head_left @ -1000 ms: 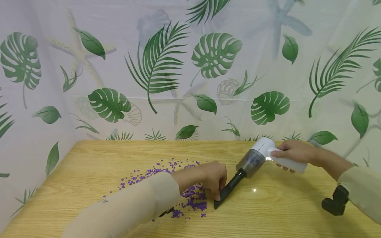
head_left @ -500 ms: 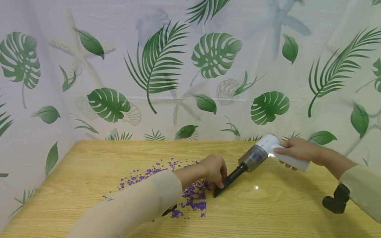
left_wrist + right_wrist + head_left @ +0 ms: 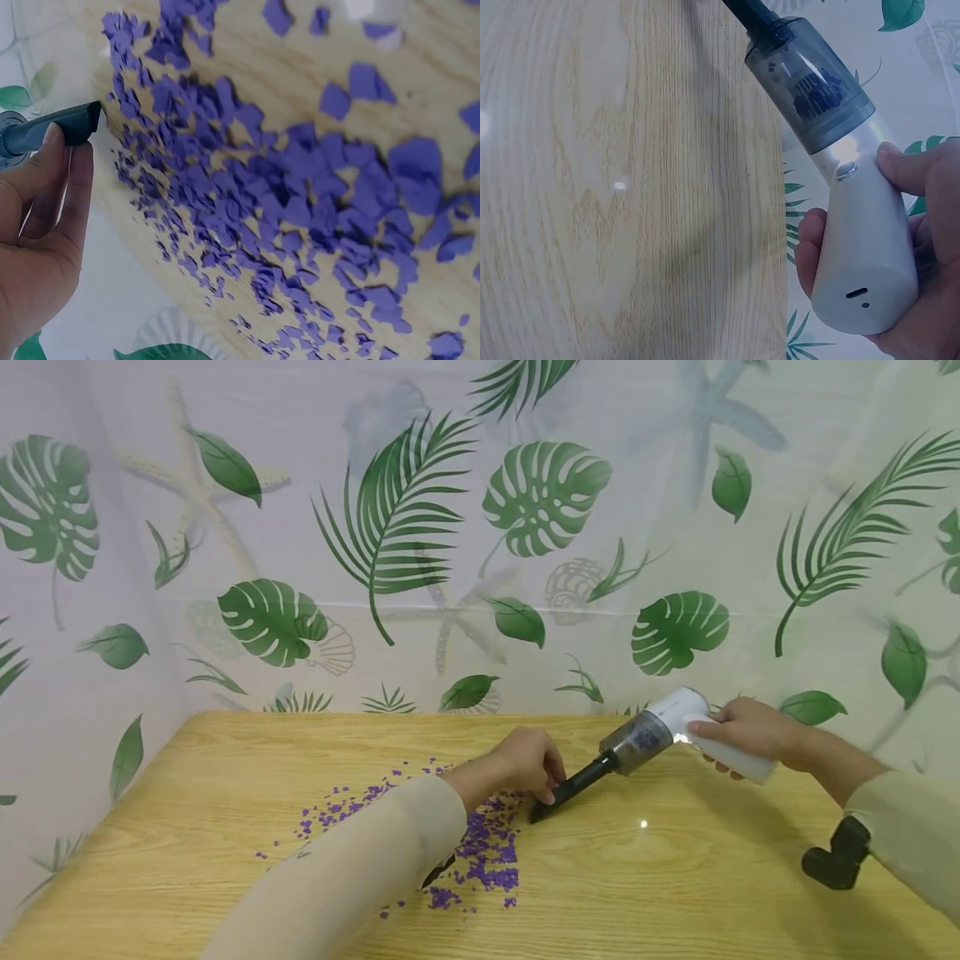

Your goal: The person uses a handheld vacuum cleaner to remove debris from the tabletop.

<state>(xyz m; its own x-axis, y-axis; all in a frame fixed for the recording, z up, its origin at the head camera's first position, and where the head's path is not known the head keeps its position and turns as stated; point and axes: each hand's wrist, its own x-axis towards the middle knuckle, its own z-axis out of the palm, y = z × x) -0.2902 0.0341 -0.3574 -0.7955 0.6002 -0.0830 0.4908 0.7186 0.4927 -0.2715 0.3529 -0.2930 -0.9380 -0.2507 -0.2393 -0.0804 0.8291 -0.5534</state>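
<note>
My right hand (image 3: 750, 732) grips the white handle of a handheld vacuum cleaner (image 3: 866, 247). Its clear dust cup (image 3: 810, 94) has purple bits inside, and a light glows by the button. At the front, a black crevice nozzle (image 3: 573, 787) slants down to the left, its tip close over the table. My left hand (image 3: 531, 760) pinches that nozzle near the tip between thumb and fingers, as the left wrist view also shows with the hand (image 3: 45, 217) at the nozzle (image 3: 71, 126). Purple paper scraps (image 3: 491, 852) lie scattered just left of the tip, partly hidden behind my left forearm.
The wood-grain table (image 3: 675, 893) reaches back to a hanging sheet (image 3: 450, 527) printed with green leaves, shells and starfish. More scraps (image 3: 367, 180) spread across the left wrist view. A black wrist mount (image 3: 838, 856) sticks out below my right sleeve.
Both hands and the vacuum have shifted away from me, toward the back of the table. The nozzle tip has slid up along the right side of the scraps, still pinched.
</note>
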